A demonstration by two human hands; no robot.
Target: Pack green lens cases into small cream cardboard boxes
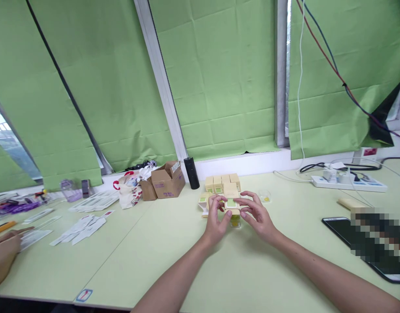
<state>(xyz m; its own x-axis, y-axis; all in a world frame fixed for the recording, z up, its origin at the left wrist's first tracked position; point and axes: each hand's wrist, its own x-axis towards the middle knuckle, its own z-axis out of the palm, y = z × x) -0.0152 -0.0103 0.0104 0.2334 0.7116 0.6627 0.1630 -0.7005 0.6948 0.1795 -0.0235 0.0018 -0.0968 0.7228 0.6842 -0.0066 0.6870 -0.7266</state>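
Note:
Both my hands meet over a small cream box with a green panel [231,202] at the middle of the pale green table [173,243]. My left hand [216,219] pinches its left side with curled fingers. My right hand [256,214] grips its right side, fingers bent round it. Under the box a small yellow-green item [235,221] shows, too small to name. Right behind stands a row of several similar cream boxes [222,181]. One more box [203,201] lies just left of my left hand.
A black cylinder [191,173] and brown cardboard boxes [167,179] stand at the back. White leaflets [82,226] lie to the left, near another person's hand [4,250]. A power strip [349,181] and a dark tablet [365,243] are on the right.

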